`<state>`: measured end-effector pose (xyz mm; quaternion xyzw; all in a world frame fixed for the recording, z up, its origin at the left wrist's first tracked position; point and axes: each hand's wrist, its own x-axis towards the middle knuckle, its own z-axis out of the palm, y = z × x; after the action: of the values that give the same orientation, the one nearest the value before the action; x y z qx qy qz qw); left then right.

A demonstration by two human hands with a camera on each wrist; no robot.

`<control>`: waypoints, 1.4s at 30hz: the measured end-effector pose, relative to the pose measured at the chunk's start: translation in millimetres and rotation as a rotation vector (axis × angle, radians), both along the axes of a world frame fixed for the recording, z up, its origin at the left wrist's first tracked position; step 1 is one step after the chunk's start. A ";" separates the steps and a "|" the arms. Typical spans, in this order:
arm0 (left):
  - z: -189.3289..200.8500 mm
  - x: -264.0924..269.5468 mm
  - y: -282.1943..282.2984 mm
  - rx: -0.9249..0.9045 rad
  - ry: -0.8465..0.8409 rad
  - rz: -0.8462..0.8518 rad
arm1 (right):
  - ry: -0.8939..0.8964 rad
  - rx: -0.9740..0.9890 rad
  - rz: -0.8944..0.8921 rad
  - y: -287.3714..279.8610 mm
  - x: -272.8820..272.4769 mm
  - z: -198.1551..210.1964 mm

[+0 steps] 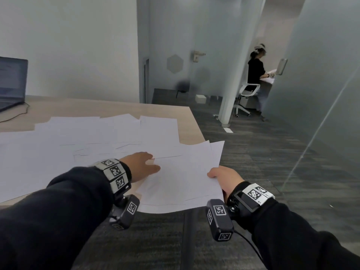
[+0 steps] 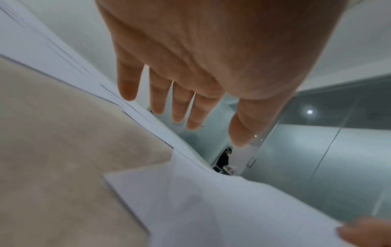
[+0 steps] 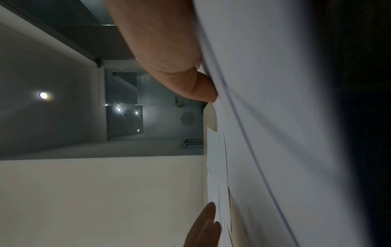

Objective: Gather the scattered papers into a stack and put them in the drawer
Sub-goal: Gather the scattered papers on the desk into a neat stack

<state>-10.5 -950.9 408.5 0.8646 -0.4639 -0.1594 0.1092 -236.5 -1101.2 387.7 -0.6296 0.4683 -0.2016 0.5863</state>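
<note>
Many white paper sheets (image 1: 87,137) lie scattered and overlapping across the light wooden table (image 1: 120,108). My right hand (image 1: 222,178) pinches a loose bunch of sheets (image 1: 185,178) by its right edge, thumb (image 3: 190,83) on top; the bunch overhangs the table's near right corner. My left hand (image 1: 142,166) hovers flat over the bunch's left part, fingers (image 2: 180,103) straight and spread, holding nothing. In the left wrist view the held sheets (image 2: 222,208) lie below the palm. No drawer shows in any view.
An open laptop (image 1: 11,82) with a cable stands at the table's far left. Grey carpet floor (image 1: 272,162) lies to the right of the table. Further off, a person (image 1: 257,75) stands by a white office chair (image 1: 245,96), beside glass walls.
</note>
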 end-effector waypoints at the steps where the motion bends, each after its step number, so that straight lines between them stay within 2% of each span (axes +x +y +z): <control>1: -2.0 4.4 -7.8 0.062 -0.024 -0.010 | 0.004 -0.007 0.002 -2.0 1.9 0.2; 4: -2.7 10.1 -23.2 0.230 -0.029 -0.037 | 0.018 0.006 -0.005 -1.3 6.6 1.6; 6: -2.6 10.3 -26.6 0.263 -0.013 -0.017 | 0.028 -0.001 -0.002 -3.0 8.2 -1.6; 13: -4.4 5.5 -11.5 0.263 -0.014 -0.071 | 0.090 -0.042 0.017 -6.3 10.9 -5.9; 25: -8.5 -32.7 53.4 0.218 -0.059 -0.257 | 0.051 -0.052 -0.062 13.1 3.0 -7.5; 32: -14.9 -42.1 75.2 0.209 -0.048 -0.311 | 0.029 -0.044 -0.017 18.9 0.3 -7.8; 36: -13.0 -48.7 76.9 0.146 0.046 -0.327 | 0.141 -0.146 0.070 20.0 -2.6 -4.4; 39: -7.4 -48.3 72.7 -0.049 0.190 -0.222 | 0.190 -0.222 0.083 15.3 -8.2 -2.1; 42: -9.5 -39.5 64.9 -0.190 0.226 -0.085 | 0.164 -0.252 -0.008 7.8 -18.1 -0.7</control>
<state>-49.9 -886.0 398.9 0.8065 -0.4976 -0.2156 0.2353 -254.7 -1093.5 387.0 -0.7105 0.4884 -0.2090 0.4616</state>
